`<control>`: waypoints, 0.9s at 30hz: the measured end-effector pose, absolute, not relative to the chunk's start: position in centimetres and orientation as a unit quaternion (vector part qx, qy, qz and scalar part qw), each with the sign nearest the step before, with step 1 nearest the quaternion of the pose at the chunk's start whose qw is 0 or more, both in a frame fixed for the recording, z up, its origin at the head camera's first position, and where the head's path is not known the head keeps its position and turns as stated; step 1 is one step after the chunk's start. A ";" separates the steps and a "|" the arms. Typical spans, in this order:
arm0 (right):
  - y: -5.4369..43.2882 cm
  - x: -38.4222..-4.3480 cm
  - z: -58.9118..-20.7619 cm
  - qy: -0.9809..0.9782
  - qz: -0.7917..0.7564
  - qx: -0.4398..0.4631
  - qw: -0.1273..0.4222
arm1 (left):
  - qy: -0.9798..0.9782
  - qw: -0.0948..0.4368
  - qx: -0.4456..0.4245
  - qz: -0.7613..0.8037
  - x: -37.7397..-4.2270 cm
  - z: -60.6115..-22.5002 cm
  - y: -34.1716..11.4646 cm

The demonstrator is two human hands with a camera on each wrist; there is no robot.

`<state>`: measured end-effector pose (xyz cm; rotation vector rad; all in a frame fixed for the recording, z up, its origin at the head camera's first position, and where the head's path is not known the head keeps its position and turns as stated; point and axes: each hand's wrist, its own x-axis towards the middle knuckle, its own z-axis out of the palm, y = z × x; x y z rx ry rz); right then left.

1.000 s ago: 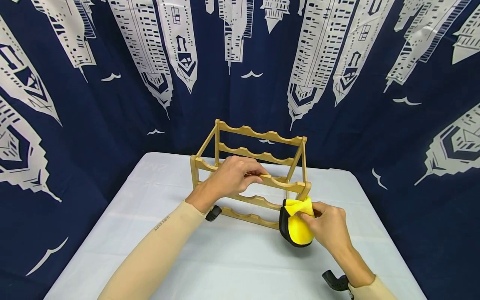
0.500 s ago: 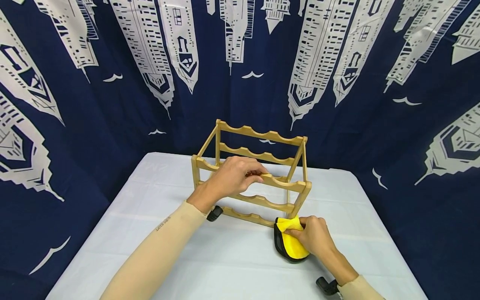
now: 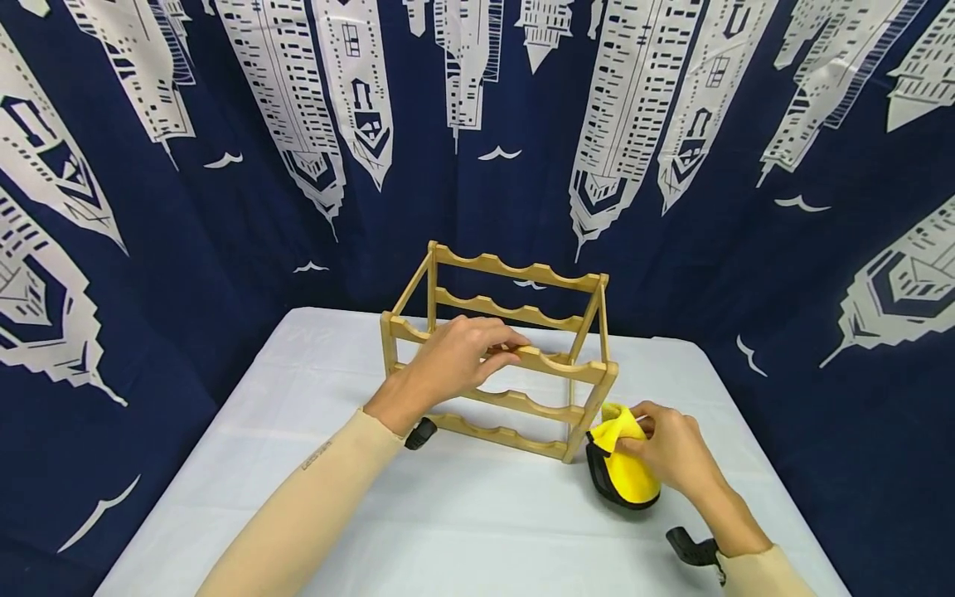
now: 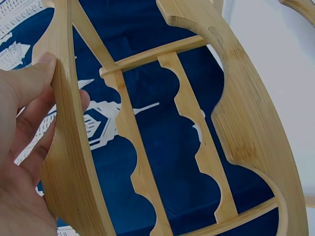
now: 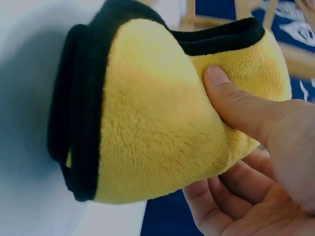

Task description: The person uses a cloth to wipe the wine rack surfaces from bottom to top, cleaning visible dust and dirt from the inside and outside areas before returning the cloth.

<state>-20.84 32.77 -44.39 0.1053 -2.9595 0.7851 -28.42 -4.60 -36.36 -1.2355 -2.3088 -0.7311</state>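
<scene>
My left hand grips the upper front rail of a light wooden bottle rack with scalloped rails. In the left wrist view, the thumb presses on one face of that rail while the fingers wrap behind it. Between thumb and fingers, my right hand pinches a folded yellow cleaning cloth with black edging. The cloth hangs just right of the rack's front right post, low over the table. Up close, the right wrist view shows its fluffy yellow pile and the thumb pressing on the fold.
The rack stands on a white-covered table, toward its back edge. Behind and around the table hangs a dark blue curtain with white printed buildings and birds. A small black camera mount sits at the right wrist.
The right hand has moved the cloth down along the rack's front right post, then off to the right of it. My left hand keeps its hold on the rail.
</scene>
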 end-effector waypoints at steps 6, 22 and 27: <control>37.5 -21.9 -43.6 -0.975 0.208 -0.006 0.073 | -0.822 0.228 -0.445 -0.274 -28.5 -36.8 -5.4; 41.1 -23.9 -50.1 -0.992 0.109 -0.049 0.031 | -0.827 0.320 -0.367 -0.282 -27.4 -37.3 -9.8; 40.3 -23.7 -50.6 -0.992 0.105 -0.058 0.044 | -0.830 0.351 -0.327 -0.284 -27.4 -37.7 -12.4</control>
